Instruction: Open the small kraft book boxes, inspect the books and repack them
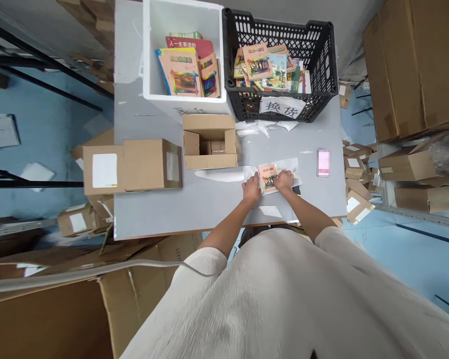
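A small peach-coloured book (268, 172) with a bright picture on its cover lies on the grey table, in front of my body. Under and around it is a thin white sheet or wrapper (293, 165); I cannot tell which. My left hand (251, 189) is closed at the book's left edge, its fingertips pressed together on the edge and the white material. On the other side, my right hand (284, 181) grips the book's right edge, its fingers curled over the cover. A small dark item shows partly beneath my right wrist.
An open cardboard box (210, 160) stands left of the book, beside a closed carton (142, 164). Behind are a white foam bin (146, 55) and a black crate (324, 75), both holding books. A phone (324, 163) lies right. Cartons (411, 70) crowd both sides.
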### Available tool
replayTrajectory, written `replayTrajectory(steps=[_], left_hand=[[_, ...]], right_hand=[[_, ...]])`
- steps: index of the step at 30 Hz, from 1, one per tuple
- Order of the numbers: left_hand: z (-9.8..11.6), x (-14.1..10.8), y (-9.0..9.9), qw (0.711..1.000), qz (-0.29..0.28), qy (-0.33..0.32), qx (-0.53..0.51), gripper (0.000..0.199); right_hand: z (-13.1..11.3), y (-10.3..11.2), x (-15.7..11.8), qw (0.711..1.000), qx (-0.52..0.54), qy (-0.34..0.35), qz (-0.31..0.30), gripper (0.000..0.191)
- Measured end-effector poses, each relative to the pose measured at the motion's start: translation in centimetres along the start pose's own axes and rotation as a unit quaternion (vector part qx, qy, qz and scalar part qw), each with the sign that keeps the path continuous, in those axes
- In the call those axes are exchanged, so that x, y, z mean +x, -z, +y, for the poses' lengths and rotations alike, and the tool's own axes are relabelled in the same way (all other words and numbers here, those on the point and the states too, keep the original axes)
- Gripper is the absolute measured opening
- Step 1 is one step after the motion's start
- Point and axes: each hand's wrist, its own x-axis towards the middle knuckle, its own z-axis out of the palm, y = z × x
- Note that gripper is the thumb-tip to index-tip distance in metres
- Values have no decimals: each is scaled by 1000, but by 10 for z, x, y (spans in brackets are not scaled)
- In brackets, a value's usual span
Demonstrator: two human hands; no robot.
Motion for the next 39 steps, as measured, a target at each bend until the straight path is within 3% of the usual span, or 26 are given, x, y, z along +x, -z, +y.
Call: replayTrajectory(steps=[12,18,20,23,27,33,39], left_hand=[[-7,-4,-3,999,12,-2,-40,91],[-12,-10,1,999,8,9,-33,86],[-15,-12,1,999,11,6,-31,84],[-18,-14,1,1000,12,4,-23,80],[-17,-11,-1,1000,12,7,-12,73],[-12,-2,-9,999,23,-1,-37,68],[6,12,-20,993,15,-76,-84,79]], right_hand=[[-9,18,-3,992,87,64,-69,19],[-13,7,-10,983,139,58,-100,35],[-14,4,-12,986,115,62,-107,30],[-10,5,-12,995,53,42,-73,23],[2,13,-7,998,48,-23,-23,34],[13,22,6,996,68,-54,-29,35],[21,22,10,994,96,-36,-32,38]])
